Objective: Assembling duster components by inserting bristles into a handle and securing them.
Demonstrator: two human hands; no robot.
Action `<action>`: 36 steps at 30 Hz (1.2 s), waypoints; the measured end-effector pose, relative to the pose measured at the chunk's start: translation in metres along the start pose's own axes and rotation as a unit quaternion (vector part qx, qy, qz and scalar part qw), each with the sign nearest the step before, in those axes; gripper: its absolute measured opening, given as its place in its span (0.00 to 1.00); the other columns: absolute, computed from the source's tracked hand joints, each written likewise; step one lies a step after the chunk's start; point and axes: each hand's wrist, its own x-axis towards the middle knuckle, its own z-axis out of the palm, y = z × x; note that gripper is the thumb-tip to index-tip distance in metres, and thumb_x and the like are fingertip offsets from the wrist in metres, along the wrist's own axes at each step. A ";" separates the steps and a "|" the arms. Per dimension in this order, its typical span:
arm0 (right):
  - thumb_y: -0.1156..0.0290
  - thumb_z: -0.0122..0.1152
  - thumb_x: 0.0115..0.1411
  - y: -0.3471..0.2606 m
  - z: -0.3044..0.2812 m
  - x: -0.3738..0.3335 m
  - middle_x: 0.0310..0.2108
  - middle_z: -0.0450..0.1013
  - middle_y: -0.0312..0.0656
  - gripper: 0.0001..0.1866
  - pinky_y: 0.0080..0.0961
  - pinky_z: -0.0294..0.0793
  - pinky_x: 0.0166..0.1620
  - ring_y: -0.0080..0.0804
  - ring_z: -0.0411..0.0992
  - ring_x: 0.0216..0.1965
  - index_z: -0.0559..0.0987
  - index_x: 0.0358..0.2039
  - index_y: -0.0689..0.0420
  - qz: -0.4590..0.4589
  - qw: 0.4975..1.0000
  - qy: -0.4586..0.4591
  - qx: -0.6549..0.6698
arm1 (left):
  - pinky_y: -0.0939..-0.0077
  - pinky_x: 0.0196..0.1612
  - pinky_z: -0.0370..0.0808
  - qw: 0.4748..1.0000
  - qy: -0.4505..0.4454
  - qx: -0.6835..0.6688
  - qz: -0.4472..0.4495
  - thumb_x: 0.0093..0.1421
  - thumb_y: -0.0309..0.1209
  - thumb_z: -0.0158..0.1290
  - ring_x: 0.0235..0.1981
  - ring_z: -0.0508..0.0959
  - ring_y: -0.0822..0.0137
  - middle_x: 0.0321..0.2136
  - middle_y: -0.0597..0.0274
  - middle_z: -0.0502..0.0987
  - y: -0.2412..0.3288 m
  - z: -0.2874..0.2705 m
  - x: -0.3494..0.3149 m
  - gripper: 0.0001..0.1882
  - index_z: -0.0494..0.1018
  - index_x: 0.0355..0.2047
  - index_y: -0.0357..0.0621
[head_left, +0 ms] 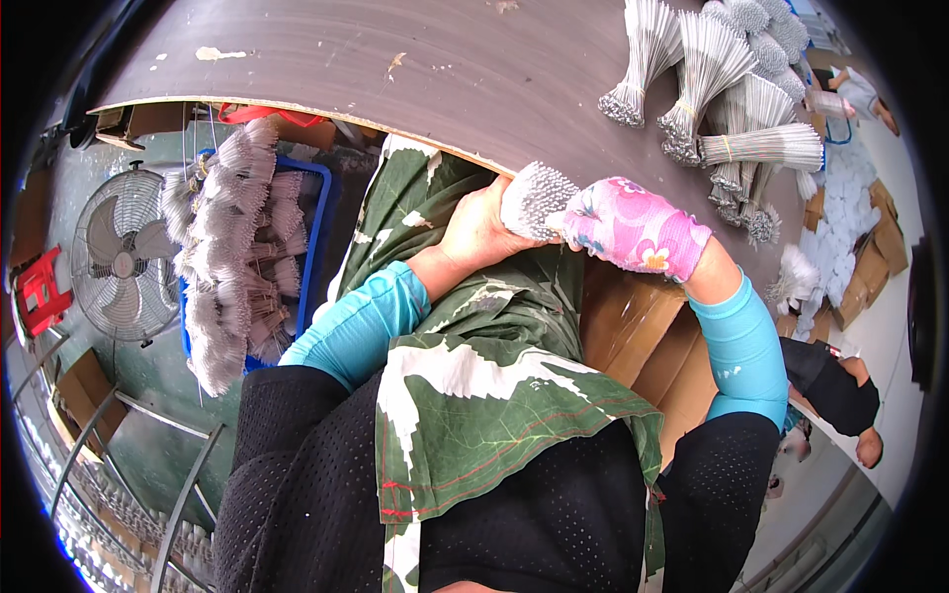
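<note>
A tight bundle of thin, pale rods point(539, 201) is held at the table's near edge, its round, silvery cut ends facing up. My bare left hand point(481, 229) is closed round the bundle's left side. My right hand point(638, 229), in a pink flowered glove, presses its closed fingers against the bundle from the right. The lower part of the bundle is hidden by my hands. Beneath it lies a green and white patterned apron point(445, 287) over my lap.
Banded bundles of similar rods point(707, 74) lie on the brown table point(445, 69) at far right. To the left, white bundles point(232, 257) hang over a blue crate point(324, 212), beside a floor fan point(124, 262). Cardboard point(633, 326) sits under the table; a person point(835, 385) is at right.
</note>
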 end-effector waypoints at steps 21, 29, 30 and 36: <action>0.60 0.51 0.59 -0.017 -0.025 0.008 0.24 0.73 0.49 0.15 0.38 0.69 0.34 0.48 0.71 0.28 0.79 0.31 0.58 -0.074 0.981 -0.090 -0.154 | 0.61 0.43 0.74 1.000 -0.002 0.015 0.009 0.37 0.53 0.69 0.41 0.77 0.49 0.37 0.47 0.77 -0.005 0.002 -0.001 0.42 0.66 0.46 0.38; 0.59 0.53 0.59 0.000 -0.016 0.011 0.18 0.71 0.46 0.19 0.30 0.69 0.30 0.33 0.69 0.20 0.78 0.25 0.64 -0.128 0.979 0.000 -0.159 | 0.61 0.44 0.74 1.000 -0.005 0.021 -0.003 0.36 0.54 0.69 0.41 0.77 0.49 0.37 0.47 0.77 -0.005 0.002 0.000 0.41 0.68 0.44 0.37; 0.58 0.53 0.59 -0.001 -0.018 0.011 0.18 0.71 0.44 0.19 0.29 0.69 0.29 0.31 0.68 0.20 0.78 0.25 0.64 -0.075 0.994 -0.036 -0.071 | 0.61 0.44 0.74 1.000 -0.007 0.025 -0.005 0.36 0.54 0.69 0.41 0.77 0.49 0.37 0.47 0.77 -0.005 0.002 0.000 0.41 0.68 0.44 0.37; 0.55 0.51 0.59 -0.002 -0.014 0.002 0.22 0.75 0.43 0.21 0.30 0.70 0.35 0.34 0.71 0.24 0.80 0.27 0.62 0.060 0.997 -0.050 0.013 | 0.61 0.43 0.74 1.000 -0.010 0.013 -0.010 0.36 0.53 0.69 0.41 0.77 0.49 0.37 0.47 0.77 -0.003 0.000 -0.002 0.41 0.67 0.44 0.37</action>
